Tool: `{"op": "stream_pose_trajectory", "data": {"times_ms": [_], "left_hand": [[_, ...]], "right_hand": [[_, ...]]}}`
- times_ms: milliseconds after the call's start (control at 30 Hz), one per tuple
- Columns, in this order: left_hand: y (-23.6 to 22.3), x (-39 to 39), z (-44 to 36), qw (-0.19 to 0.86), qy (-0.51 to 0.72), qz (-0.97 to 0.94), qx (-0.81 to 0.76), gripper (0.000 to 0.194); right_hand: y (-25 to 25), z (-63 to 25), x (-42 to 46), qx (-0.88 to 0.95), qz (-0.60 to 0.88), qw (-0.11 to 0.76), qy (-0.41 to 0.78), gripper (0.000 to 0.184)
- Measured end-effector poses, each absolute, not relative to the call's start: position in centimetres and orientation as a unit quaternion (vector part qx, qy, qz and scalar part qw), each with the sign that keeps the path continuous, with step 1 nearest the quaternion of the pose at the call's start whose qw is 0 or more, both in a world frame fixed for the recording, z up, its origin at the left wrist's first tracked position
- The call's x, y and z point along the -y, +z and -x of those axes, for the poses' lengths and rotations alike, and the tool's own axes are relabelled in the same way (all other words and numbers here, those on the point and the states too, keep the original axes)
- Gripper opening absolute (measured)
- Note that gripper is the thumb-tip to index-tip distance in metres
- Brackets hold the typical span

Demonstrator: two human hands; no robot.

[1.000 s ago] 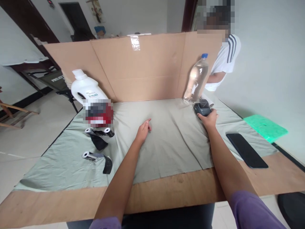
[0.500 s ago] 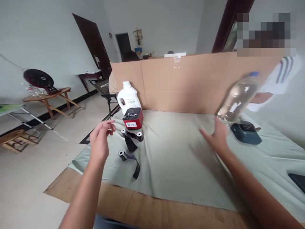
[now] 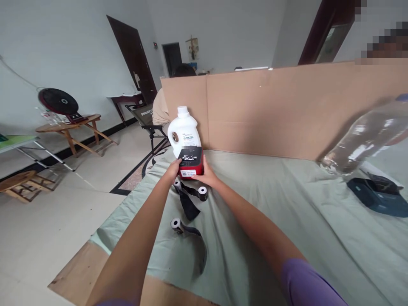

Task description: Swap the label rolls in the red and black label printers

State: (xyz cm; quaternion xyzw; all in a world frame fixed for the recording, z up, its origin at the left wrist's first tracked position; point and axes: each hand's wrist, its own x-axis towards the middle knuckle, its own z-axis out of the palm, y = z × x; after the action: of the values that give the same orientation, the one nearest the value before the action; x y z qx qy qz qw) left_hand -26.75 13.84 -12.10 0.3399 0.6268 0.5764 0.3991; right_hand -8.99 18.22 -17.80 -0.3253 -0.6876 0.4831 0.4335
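A small red-and-black printer (image 3: 191, 163) with a white label on its front stands on the green cloth. Gripping its left side is my left hand (image 3: 174, 169), thumb near the top edge. My right hand (image 3: 208, 173) holds the opposite side, fingers partly hidden behind it. Just behind the printer stands a white jug-like bottle (image 3: 185, 129) with a handle. In front lie paper rolls with dark strips: one roll (image 3: 202, 193) to the right, another roll (image 3: 177, 184) close under my left hand, and a nearer roll (image 3: 176, 225) with its strip unrolled toward me.
A cardboard panel (image 3: 261, 114) rises along the back of the cloth-covered table (image 3: 255, 221). At right, a large clear bottle (image 3: 360, 140) leans against it, near a dark blue device (image 3: 379, 195). A person is partly visible behind the panel. Leftward stand a chair (image 3: 146, 123) and a fan (image 3: 59, 102).
Both hands have come in from either side and taken hold of the printer. My view has turned, so the bottle and blue device appear farther right.
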Motion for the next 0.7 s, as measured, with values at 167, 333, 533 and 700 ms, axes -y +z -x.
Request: {"op": "stream_pose_trajectory", "data": {"times_ms": [167, 333, 533, 700], "left_hand": [[-11.2, -12.4, 26.6, 0.390, 0.555, -0.347, -0.648, 0.044], [-6.5, -8.5, 21.5, 0.295, 0.547, -0.491, -0.611, 0.055], [-3.9, -1.9, 9.2, 0.234, 0.566, -0.612, -0.501, 0.076], [-10.0, 2.2, -1.1, 0.280, 0.658, -0.544, -0.439, 0.077]], "right_hand": [[-17.6, 9.9, -17.1, 0.702, 0.292, 0.453, 0.465, 0.142], [-14.5, 5.4, -14.2, 0.710, 0.219, 0.511, 0.432, 0.134], [-10.2, -8.1, -7.3, 0.729, 0.235, 0.547, 0.336, 0.121], [-12.8, -18.6, -1.3, 0.768, 0.345, 0.480, 0.244, 0.118]]}}
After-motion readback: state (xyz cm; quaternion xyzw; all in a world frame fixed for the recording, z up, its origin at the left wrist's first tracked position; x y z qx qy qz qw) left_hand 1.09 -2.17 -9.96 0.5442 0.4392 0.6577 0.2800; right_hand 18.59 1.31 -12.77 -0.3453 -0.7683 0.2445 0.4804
